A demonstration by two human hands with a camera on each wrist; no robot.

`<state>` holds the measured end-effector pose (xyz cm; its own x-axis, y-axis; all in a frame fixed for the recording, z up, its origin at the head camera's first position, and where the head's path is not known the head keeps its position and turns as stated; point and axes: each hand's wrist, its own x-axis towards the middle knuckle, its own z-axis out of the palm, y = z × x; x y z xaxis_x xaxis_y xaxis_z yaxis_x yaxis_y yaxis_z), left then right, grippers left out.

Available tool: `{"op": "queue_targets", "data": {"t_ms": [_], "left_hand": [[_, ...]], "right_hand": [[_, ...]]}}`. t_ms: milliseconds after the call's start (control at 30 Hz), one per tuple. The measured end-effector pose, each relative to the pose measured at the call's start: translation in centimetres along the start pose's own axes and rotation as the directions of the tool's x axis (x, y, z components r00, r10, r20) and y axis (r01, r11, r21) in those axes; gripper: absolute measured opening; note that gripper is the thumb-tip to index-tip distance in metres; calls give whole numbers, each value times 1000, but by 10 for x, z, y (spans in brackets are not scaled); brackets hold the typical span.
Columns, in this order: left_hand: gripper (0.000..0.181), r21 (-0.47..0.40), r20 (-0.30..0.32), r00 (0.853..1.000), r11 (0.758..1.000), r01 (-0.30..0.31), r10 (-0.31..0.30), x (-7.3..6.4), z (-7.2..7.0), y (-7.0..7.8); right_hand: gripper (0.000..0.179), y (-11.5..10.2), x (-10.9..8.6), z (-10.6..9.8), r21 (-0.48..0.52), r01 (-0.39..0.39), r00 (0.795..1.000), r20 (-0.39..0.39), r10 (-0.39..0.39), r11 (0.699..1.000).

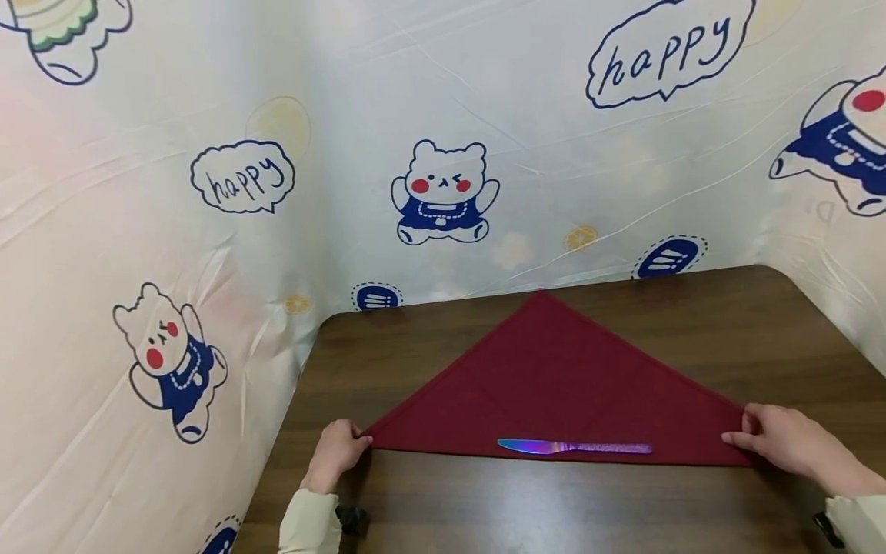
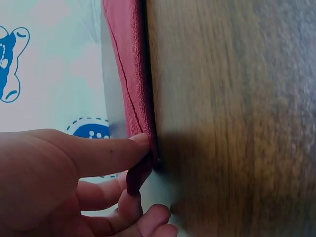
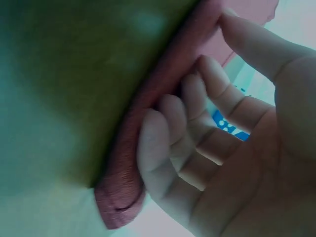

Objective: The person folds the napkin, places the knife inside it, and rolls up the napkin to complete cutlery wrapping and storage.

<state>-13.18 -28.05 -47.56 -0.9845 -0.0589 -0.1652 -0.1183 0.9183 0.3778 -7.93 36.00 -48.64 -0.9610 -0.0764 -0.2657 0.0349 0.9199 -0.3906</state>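
Note:
A dark red cloth napkin point(image 1: 554, 385), folded into a triangle, lies with its long edge toward me and its point at the far side. On it, close to the long edge, rests a table knife point(image 1: 574, 447) with an iridescent blue-purple finish. My left hand point(image 1: 337, 454) pinches the napkin's left corner; the left wrist view shows the thumb point(image 2: 116, 153) over the cloth point(image 2: 129, 74) and the corner tucked between thumb and fingers. At the right corner my right hand point(image 1: 789, 438) grips the cloth, thumb on top, with curled fingers point(image 3: 165, 118) against its edge point(image 3: 123, 168).
The dark wooden table point(image 1: 526, 508) has rounded far corners. A pale printed curtain point(image 1: 346, 192) with cartoon bears hangs behind it and along both sides. The napkin's far point reaches the table's back edge.

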Motion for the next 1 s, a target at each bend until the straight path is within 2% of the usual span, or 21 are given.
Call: {"op": "queue_targets", "data": {"t_ms": [133,300,467,667,800,1000], "left_hand": [[29,8,10,1000,1000,-2,2,-1,-1,-2],[10,-7,26,999,1000,-26,26,-4,-3,-3],[19,-37,39,998,998,-57,58,-4,-3,-6],[6,-99,55,998,995,-21,26,-6,-3,-13],[8,-98,82,997,995,-6,15,-6,-6,-16],[11,-96,108,994,995,3,8,-6,-7,-20]], "right_hand": [[41,5,-2,0,5,-2,1000,9,2,1000],[45,8,1,-2,27,-42,997,66,40,999],[45,11,3,-2,52,-56,996,74,52,997],[43,12,2,1,63,-36,998,56,32,997],[41,12,3,0,57,-21,999,30,19,998],[41,12,9,-5,69,-17,999,45,14,997]]}}
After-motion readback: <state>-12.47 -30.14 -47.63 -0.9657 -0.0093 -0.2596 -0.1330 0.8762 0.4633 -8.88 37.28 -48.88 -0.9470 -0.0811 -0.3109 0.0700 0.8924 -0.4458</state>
